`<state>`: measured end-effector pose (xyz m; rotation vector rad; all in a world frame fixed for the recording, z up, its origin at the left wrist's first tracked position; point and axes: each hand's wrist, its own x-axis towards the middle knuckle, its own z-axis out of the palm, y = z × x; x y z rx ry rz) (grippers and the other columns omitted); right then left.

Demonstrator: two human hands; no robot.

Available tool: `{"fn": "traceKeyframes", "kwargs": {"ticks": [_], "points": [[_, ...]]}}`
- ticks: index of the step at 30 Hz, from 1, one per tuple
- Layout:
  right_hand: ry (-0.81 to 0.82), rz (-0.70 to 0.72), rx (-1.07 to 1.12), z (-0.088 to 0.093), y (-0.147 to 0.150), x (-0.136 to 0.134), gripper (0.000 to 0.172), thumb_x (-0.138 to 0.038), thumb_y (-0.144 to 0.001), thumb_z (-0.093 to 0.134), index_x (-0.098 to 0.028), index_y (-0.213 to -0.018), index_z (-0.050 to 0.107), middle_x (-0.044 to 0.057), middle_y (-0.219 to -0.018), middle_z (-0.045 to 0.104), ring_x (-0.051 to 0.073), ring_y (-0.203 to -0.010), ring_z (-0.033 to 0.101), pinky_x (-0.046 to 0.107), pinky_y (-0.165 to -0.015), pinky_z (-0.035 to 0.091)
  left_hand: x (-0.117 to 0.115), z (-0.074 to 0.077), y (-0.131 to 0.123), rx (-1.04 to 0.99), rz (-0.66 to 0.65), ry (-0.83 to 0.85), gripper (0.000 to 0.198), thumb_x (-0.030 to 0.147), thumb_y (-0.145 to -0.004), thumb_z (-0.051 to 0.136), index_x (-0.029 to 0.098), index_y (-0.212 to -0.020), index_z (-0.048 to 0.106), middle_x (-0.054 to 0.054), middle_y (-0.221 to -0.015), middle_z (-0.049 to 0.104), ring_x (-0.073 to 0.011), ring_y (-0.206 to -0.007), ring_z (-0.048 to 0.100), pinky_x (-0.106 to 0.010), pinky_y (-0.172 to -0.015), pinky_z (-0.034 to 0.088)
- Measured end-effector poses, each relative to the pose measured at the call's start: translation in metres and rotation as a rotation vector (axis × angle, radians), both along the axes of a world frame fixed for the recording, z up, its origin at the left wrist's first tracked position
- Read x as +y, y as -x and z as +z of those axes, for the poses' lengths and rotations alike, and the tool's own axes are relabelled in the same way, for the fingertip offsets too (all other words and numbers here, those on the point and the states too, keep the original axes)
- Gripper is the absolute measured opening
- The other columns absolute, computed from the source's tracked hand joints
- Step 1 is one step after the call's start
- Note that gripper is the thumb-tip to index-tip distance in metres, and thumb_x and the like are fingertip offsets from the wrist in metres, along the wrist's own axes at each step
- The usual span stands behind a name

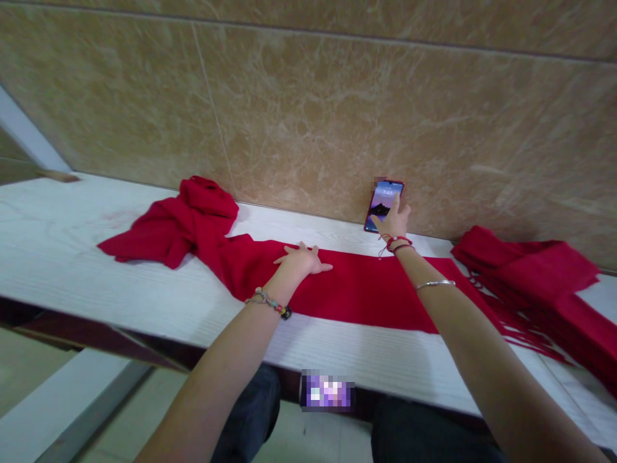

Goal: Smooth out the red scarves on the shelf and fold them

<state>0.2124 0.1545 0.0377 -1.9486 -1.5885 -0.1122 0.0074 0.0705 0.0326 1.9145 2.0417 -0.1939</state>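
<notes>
Scarf (366, 289), red, lies stretched on the white table (72, 257) under the left grip (303, 259), which rests open and palm down on it. The right grip (395, 222), open too, touches one fingertip to the smartphone (384, 204) propped against the wall (313, 116) just beyond it. Folded red scarves (530, 270) lie to its right.

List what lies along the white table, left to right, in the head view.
Wooden block → bunched end of the red scarf → left hand flat on the scarf → phone leaning on the wall → stack of folded red scarves.
</notes>
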Motion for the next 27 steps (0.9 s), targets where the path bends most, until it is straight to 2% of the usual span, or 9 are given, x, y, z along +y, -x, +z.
{"fn": "traceKeyframes", "kwargs": {"ticks": [3, 5, 8, 12, 15, 19, 21, 24, 27], "points": [[0.18, 0.168, -0.293, 0.003, -0.016, -0.014, 0.07, -0.045, -0.086, 0.043, -0.027, -0.145, 0.01, 0.02, -0.12, 0.049, 0.034, -0.107, 0.052, 0.044, -0.08, 0.044, -0.001, 0.002, -0.003, 0.064, 0.042, 0.052, 0.086, 0.072, -0.072, 0.042, 0.029, -0.143, 0.021, -0.013, -0.151, 0.012, -0.0491, -0.132, 0.011, -0.069, -0.09, 0.031], [0.313, 0.23, -0.507, 0.006, -0.026, -0.018, 0.06, -0.047, -0.088, 0.038, -0.035, -0.143, 0.018, 0.018, -0.117, 0.053, 0.033, -0.104, 0.055, 0.043, -0.078, 0.044, -0.002, 0.005, -0.005, 0.074, 0.041, 0.067, 0.086, 0.071, -0.073, 0.042, 0.029, -0.144, 0.018, -0.013, -0.152, 0.008, -0.0486, -0.132, 0.008, -0.069, -0.091, 0.031], [0.382, 0.182, -0.688, 0.013, -0.035, -0.014, 0.054, -0.047, -0.088, 0.039, -0.039, -0.14, 0.026, 0.016, -0.118, 0.055, 0.032, -0.104, 0.055, 0.041, -0.076, 0.044, -0.005, 0.009, -0.006, 0.072, 0.028, 0.083, 0.089, 0.07, -0.072, 0.045, 0.027, -0.144, 0.017, -0.014, -0.151, 0.008, -0.0491, -0.132, 0.007, -0.07, -0.09, 0.031], [0.22, -0.009, -0.562, 0.032, -0.042, -0.003, 0.067, -0.046, -0.088, 0.04, -0.025, -0.145, 0.011, 0.021, -0.109, 0.06, 0.032, -0.098, 0.058, 0.042, -0.073, 0.045, -0.006, 0.011, -0.005, 0.06, 0.031, 0.079, 0.09, 0.07, -0.071, 0.047, 0.026, -0.144, 0.019, -0.015, -0.151, 0.008, -0.0518, -0.131, 0.008, -0.07, -0.089, 0.031], [0.08, 0.04, -0.419, 0.04, -0.04, -0.008, 0.071, -0.041, -0.089, 0.04, -0.012, -0.146, 0.007, 0.024, -0.114, 0.057, 0.033, -0.103, 0.057, 0.044, -0.077, 0.045, -0.005, 0.009, -0.005, 0.06, 0.035, 0.071, 0.088, 0.07, -0.072, 0.046, 0.026, -0.144, 0.018, -0.015, -0.151, 0.009, -0.0514, -0.131, 0.008, -0.07, -0.089, 0.031], [0.157, 0.448, -0.359, 0.013, -0.016, -0.051, 0.05, -0.029, -0.089, 0.039, -0.007, -0.133, 0.04, 0.021, -0.126, 0.052, 0.026, -0.119, 0.047, 0.037, -0.094, 0.04, -0.004, 0.008, -0.004, 0.056, 0.038, 0.065, 0.089, 0.07, -0.072, 0.045, 0.026, -0.144, 0.017, -0.014, -0.151, 0.008, -0.0499, -0.132, 0.007, -0.068, -0.091, 0.031], [0.271, 0.62, -0.344, -0.01, 0.002, -0.085, 0.047, -0.031, -0.09, 0.038, -0.01, -0.132, 0.043, 0.018, -0.13, 0.051, 0.023, -0.12, 0.046, 0.037, -0.098, 0.038, -0.005, 0.008, -0.004, 0.06, 0.031, 0.071, 0.089, 0.07, -0.072, 0.044, 0.027, -0.144, 0.016, -0.013, -0.152, 0.006, -0.0491, -0.132, 0.007, -0.067, -0.092, 0.031], [0.366, 0.719, -0.404, -0.034, 0.022, -0.132, 0.054, -0.044, -0.089, 0.038, -0.017, -0.136, 0.038, 0.016, -0.143, 0.035, 0.03, -0.131, 0.032, 0.052, -0.099, 0.034, -0.008, 0.006, -0.005, 0.073, 0.029, 0.057, 0.086, 0.071, -0.073, 0.041, 0.031, -0.144, 0.014, -0.009, -0.152, 0.004, -0.0487, -0.132, 0.006, -0.069, -0.091, 0.03], [0.42, 0.694, -0.453, -0.034, 0.028, -0.16, 0.055, -0.046, -0.091, 0.033, -0.019, -0.138, 0.036, 0.014, -0.146, 0.029, 0.032, -0.133, 0.026, 0.057, -0.1, 0.029, -0.019, 0.005, -0.006, 0.08, 0.04, 0.009, 0.079, 0.069, -0.078, 0.032, 0.03, -0.144, 0.012, -0.008, -0.152, -0.001, -0.0472, -0.133, 0.005, -0.071, -0.092, 0.026]]}}
